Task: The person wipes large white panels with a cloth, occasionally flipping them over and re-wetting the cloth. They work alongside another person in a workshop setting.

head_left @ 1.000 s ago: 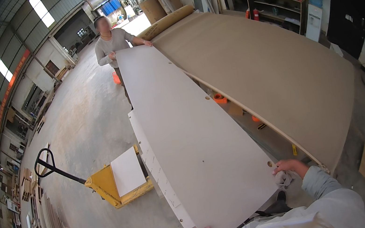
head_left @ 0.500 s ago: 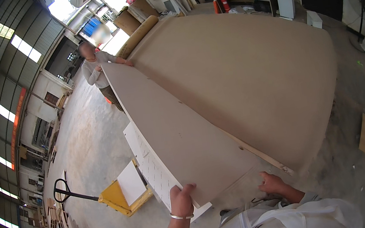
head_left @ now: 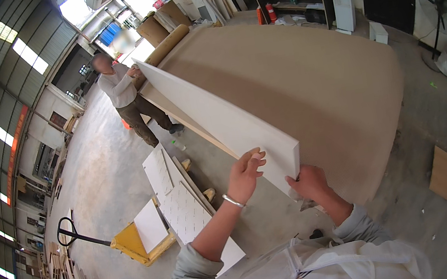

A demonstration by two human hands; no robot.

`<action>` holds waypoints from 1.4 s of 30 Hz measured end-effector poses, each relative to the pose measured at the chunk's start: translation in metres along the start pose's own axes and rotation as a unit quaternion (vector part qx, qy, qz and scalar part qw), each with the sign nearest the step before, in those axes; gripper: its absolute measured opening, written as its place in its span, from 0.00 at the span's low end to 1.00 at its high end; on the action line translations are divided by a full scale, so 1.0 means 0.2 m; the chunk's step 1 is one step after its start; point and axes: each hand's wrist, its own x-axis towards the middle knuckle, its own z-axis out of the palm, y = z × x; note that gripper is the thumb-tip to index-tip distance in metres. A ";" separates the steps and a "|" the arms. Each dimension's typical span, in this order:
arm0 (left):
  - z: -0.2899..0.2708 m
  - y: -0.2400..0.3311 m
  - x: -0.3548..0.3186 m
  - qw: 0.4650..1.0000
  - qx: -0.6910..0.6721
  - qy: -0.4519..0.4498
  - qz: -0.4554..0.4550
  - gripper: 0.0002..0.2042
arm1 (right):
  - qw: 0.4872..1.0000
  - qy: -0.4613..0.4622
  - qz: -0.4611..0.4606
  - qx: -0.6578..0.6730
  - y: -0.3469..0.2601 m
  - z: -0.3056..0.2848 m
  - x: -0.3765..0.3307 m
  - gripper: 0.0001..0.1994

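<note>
Two people carry one long white panel (head_left: pixel 214 117) between them, tilted up on edge above a very large brown board (head_left: pixel 307 81) that lies flat on the table and fills the middle of the view. The panel runs from the far person (head_left: pixel 125 102), who grips its far end, down to the near corner in front of the camera wearer. It looks stiff and thick, so it should hold its shape, but its length would make it heavy and awkward, prone to swinging, and its smooth white face seems slippery; the corners and edges are the safest places to take hold, one person at each end.

Below, on the concrete floor, a stack of white perforated sheets (head_left: pixel 184 203) rests on a yellow pallet jack (head_left: pixel 129 246).

Nearest, the left hand (head_left: pixel 245 175) lies open, fingers (head_left: pixel 254 158) spread flat against the panel's face without curling round it. The right hand (head_left: pixel 308 182) is closed on the lower near corner, gripping from beneath.
</note>
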 end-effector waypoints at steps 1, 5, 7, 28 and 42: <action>0.03 -0.17 0.06 0.999 -0.010 0.008 0.031 0.26 | 0.999 0.002 0.029 0.026 0.05 -0.03 0.04 0.19; 0.01 -1.21 0.26 0.941 0.336 0.000 -0.024 0.22 | 0.982 0.099 0.047 0.156 0.36 -0.01 0.28 0.17; 0.14 -1.50 0.21 0.943 0.301 0.032 -0.137 0.22 | 0.956 0.126 0.091 0.248 0.56 -0.03 0.40 0.15; 0.28 -1.37 0.19 0.949 0.018 -0.104 -0.296 0.19 | 0.875 0.115 0.270 0.385 1.54 0.19 0.59 0.15; 0.87 -1.16 0.68 0.871 -0.275 -0.222 -0.340 0.16 | 0.836 0.107 0.279 0.461 1.32 -0.69 0.96 0.16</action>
